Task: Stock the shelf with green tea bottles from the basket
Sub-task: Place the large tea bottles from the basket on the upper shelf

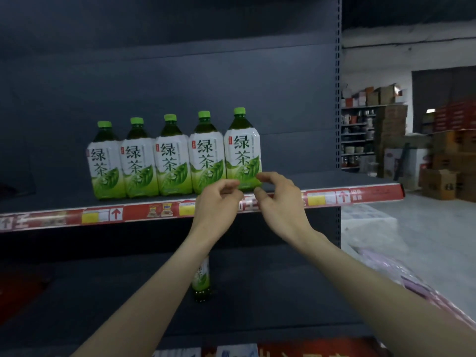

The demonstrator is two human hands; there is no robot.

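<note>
Bottle row [175,163] faces labels-out at shelf [322,181] front edge, likely for display; left hand [219,199], right hand [278,197] loose, empty, flanking rightmost bottle [242,153].

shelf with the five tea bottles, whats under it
A lower shelf holding one upright green tea bottle. The left forearm covers its cap and neck, and the right forearm hides more of that shelf, so anything behind them cannot be seen.

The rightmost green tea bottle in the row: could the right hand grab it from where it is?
Probably yes. The right hand hovers just before the base of the rightmost bottle, fingers apart, holding nothing, nothing between them. The shelf to its right is bare; the left hand crowds the other side.
</note>
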